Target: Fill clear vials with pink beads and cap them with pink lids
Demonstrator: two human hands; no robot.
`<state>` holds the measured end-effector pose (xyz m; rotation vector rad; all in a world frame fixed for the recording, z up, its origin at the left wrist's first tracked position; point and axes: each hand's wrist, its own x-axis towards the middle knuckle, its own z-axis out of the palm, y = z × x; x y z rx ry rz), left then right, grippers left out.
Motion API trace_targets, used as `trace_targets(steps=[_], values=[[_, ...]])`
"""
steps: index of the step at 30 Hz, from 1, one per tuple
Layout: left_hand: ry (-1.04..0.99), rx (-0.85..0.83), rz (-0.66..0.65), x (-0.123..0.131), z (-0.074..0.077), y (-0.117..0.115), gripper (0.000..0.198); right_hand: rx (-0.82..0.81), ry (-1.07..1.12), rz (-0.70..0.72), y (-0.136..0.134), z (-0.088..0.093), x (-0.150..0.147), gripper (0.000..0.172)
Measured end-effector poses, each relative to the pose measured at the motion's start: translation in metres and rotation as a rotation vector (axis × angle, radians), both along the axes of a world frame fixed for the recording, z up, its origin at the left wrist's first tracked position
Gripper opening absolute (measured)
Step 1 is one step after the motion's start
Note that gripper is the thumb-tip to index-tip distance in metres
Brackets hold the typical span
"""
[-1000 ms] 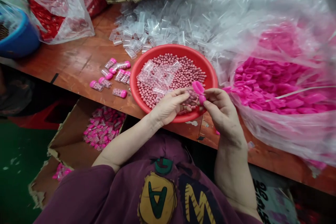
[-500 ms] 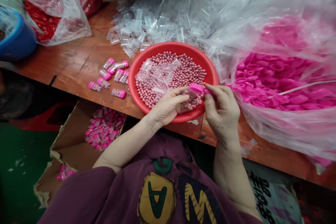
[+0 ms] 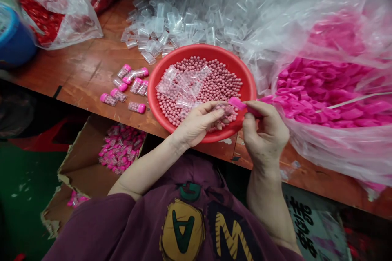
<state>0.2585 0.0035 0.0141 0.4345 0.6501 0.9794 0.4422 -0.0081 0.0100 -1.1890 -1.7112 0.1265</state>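
Note:
Over the near right part of a red basin (image 3: 159,116), my left hand (image 3: 199,124) is closed around a small clear plastic bottle (image 3: 225,110), partly hidden by its fingers. A pink cap (image 3: 237,102) is at the bottle's right end. My right hand (image 3: 265,130) is just right of it, thumb and forefinger pinched on another pink cap (image 3: 253,110), mostly covered by the fingers. Pink beads (image 3: 220,77) fill the basin, with several clear empty bottles (image 3: 180,83) lying on them.
Capped bead-filled bottles (image 3: 134,85) lie left of the basin. Loose clear bottles (image 3: 171,24) are heaped behind it. At right stands a plastic bag of pink caps (image 3: 324,89). Below the table edge, a cardboard box (image 3: 82,167) holds more filled bottles.
The pink cap at the bottle has turned from showing its open rim to lying in line with the bottle's end. My right hand has moved slightly right and down.

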Motion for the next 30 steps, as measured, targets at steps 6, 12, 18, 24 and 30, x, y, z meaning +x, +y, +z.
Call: trace_targets(steps=[6, 12, 18, 24, 30], values=[[0.002, 0.007, -0.008, -0.001, 0.000, -0.002, 0.040, -0.056, -0.034, 0.078, 0.000, 0.000, -0.001, 0.024], [0.035, 0.048, -0.009, 0.000, -0.001, -0.003, 0.040, -0.144, 0.056, 0.094, 0.004, 0.007, -0.005, 0.008], [0.098, 0.107, 0.007, 0.002, -0.002, -0.004, 0.038, -0.174, 0.018, 0.119, 0.005, 0.011, -0.003, 0.014], [0.123, 0.138, -0.008, 0.003, 0.002, -0.006, 0.044, -0.177, 0.042, 0.169, 0.001, 0.006, 0.003, 0.025], [0.167, 0.164, 0.021, 0.004, 0.001, -0.005, 0.040, -0.122, -0.073, 0.162, -0.003, 0.004, -0.002, 0.032]])
